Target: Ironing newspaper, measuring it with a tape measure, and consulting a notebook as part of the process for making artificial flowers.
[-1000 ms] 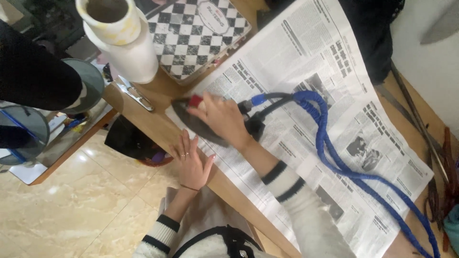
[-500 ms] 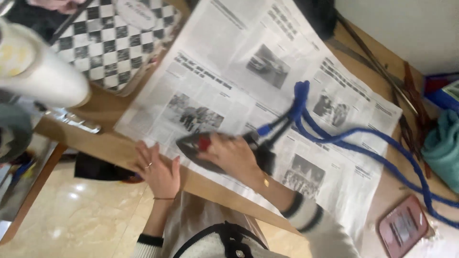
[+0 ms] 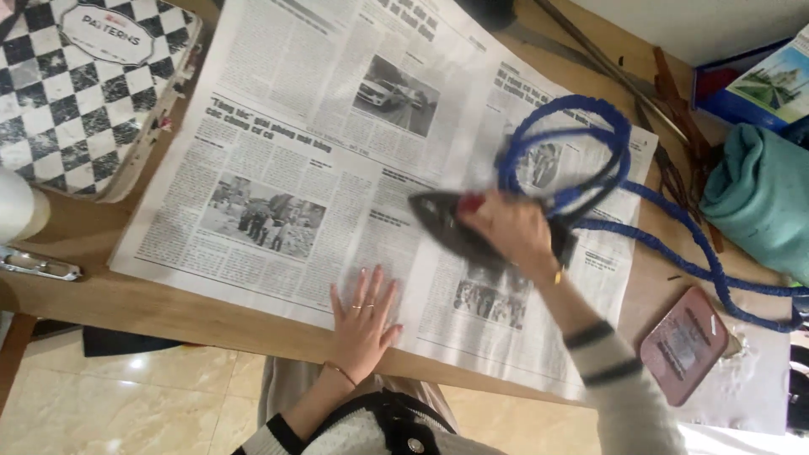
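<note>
An open newspaper [image 3: 329,160] lies spread on a wooden table [image 3: 101,295]. My right hand [image 3: 510,232] grips the handle of a dark clothes iron [image 3: 442,223] that rests on the paper, its tip pointing left. A blue braided cord [image 3: 607,168] loops from the iron's back toward the right. My left hand [image 3: 364,324] lies flat with fingers spread on the newspaper's near edge, left of the iron.
A black-and-white checkered box [image 3: 76,93] sits at the far left. A teal cloth [image 3: 758,202] and a colourful box [image 3: 763,80] lie at the right. A pink phone [image 3: 684,344] rests near the table's front right. A white cylinder [image 3: 17,206] and a metal tool [image 3: 38,265] are at the left edge.
The iron and my right hand have slid to the right across the newspaper. My left hand has moved up from the table edge onto the paper. The view has shifted right.
</note>
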